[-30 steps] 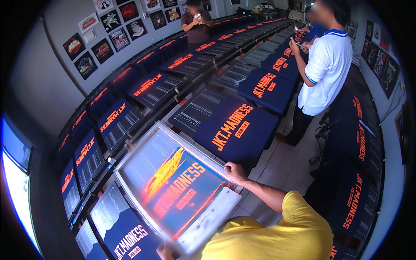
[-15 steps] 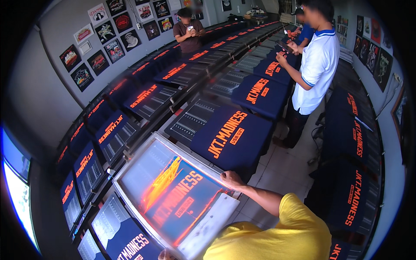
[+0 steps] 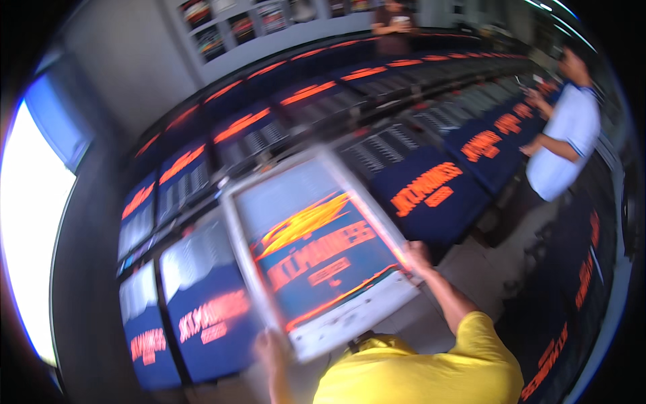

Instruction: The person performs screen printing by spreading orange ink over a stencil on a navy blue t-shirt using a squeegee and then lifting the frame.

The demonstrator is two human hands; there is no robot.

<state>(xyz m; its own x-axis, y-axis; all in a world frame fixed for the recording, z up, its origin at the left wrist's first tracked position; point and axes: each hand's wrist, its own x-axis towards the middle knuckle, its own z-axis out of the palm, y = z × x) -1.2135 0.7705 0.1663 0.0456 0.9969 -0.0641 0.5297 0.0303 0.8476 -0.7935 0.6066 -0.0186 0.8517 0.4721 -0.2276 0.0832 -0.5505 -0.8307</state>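
A screen printing frame point(image 3: 313, 153) with a pale metal border lies tilted before me, over one of the boards. Orange ink point(image 3: 306, 222) is smeared across its mesh, and block lettering shows through below the smear. My right hand point(image 3: 418, 259) is closed on its near right edge. At the near left corner my left hand point(image 3: 270, 350), blurred by motion, appears closed round the border. A wide whitish strip point(image 3: 356, 323) runs along the frame's near side. Navy shirts with orange lettering lie on boards beside it, one left point(image 3: 208, 337) and one right point(image 3: 431, 192).
Long rows of boards with printed navy shirts point(image 3: 245, 128) stretch away behind the frame. A person in a white shirt point(image 3: 568, 135) stands at right by the row; another in brown point(image 3: 391, 34) is at the back. More shirts point(image 3: 552, 360) lie at lower right. A bright opening point(image 3: 33, 222) is at left.
My view has swung left, so the surroundings appear farther right. My left hand shows more fully now. The frame remains between the same two shirts, with both hands at its edges.
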